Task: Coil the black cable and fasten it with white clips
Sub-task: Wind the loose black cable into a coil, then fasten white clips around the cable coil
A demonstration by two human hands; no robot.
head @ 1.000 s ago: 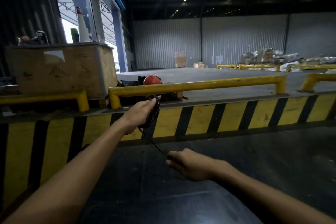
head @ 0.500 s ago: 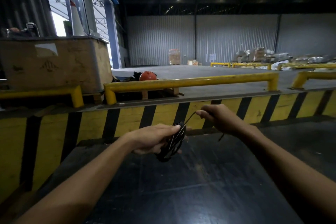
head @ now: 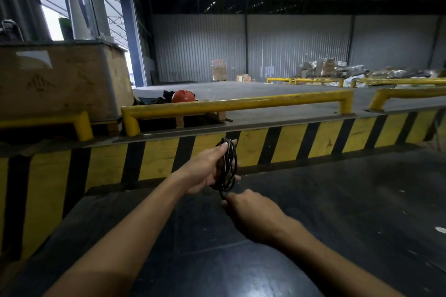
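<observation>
My left hand (head: 205, 171) grips a black cable (head: 228, 169) wound into several upright loops, thumb pressed on top of the bundle. Just below and right of the coil, my right hand (head: 253, 214) pinches the loose strand where it leaves the bottom of the loops. Both hands hover over a dark flat surface (head: 337, 200). No white clips are visible.
A yellow-and-black striped ledge (head: 289, 144) runs across just beyond the hands, topped by a yellow guard rail (head: 236, 103). A large wooden crate (head: 62, 79) stands at left, a red helmet (head: 183, 96) behind the rail. Open warehouse floor lies beyond.
My right hand dropped from above right of the coil to just beneath it, carrying the strand around. The left hand turned the coil upright and lifted it slightly.
</observation>
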